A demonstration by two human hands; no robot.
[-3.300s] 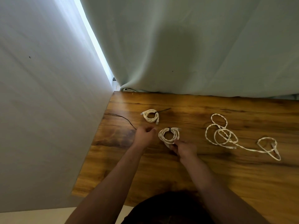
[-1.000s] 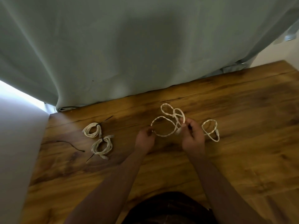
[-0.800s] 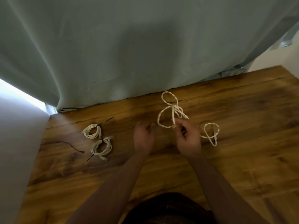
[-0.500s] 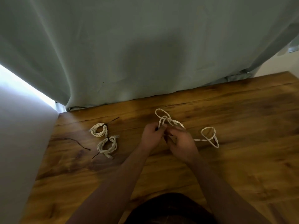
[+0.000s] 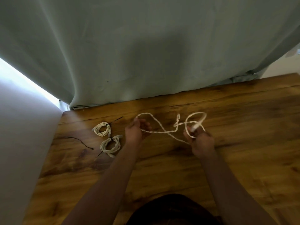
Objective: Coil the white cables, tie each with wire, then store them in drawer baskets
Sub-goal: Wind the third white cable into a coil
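Head view, looking down on a wooden table (image 5: 243,127). The table's left edge runs along a pale wall (image 5: 24,127); its rear edge lies under the hem of a grey-green curtain (image 5: 146,54). Bare wood stretches to the right of the hands and toward the viewer, while the left rear corner is occupied.

In that corner lie two coiled white cables, the rear coil (image 5: 102,129) and the front coil (image 5: 110,145), just beside each other, each bound with a dark wire whose tail sticks out. A loose black wire (image 5: 81,140) lies on the wood between the coils and the wall.

The loose white cable (image 5: 162,132) is raised between the two hands, which are well apart. The left hand (image 5: 135,132), just right of the coils, has its fingers curled round a bend of the cable. The right hand (image 5: 201,143) pinches the cable near its plug end, with a loop standing above the fingers. Between the hands the cable crosses itself and carries a small twist near the right-hand loop.
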